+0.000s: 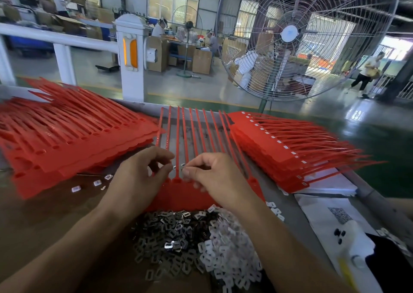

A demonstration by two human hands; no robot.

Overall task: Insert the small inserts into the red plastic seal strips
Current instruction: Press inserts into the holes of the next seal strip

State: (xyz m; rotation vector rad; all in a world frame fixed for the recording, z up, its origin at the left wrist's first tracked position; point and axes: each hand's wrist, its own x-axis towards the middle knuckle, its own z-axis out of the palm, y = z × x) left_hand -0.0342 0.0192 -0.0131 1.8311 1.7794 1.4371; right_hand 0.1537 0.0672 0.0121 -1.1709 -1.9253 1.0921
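Seal-strip assembly station, desk (44,214).

- Centre of frame: one sheet of red seal strips (194,136) in work, tails fanned toward the top. Left hand (143,174) and right hand (214,178) meet over its head row, fingers curled; each appears to pinch a small insert (182,165), though blur hides the exact grip.
- Left of frame: stack of unfilled sheets (67,136), sockets showing as open holes. Judged outstanding, and the larger share.
- Right of frame: stack of finished sheets (279,149), white inserts visible in the top sheet's sockets. Judged done.
- Lower centre: heap of loose inserts (196,239), metal and white plastic, ample stock.
- Strays: a few loose pieces (97,182) at left.
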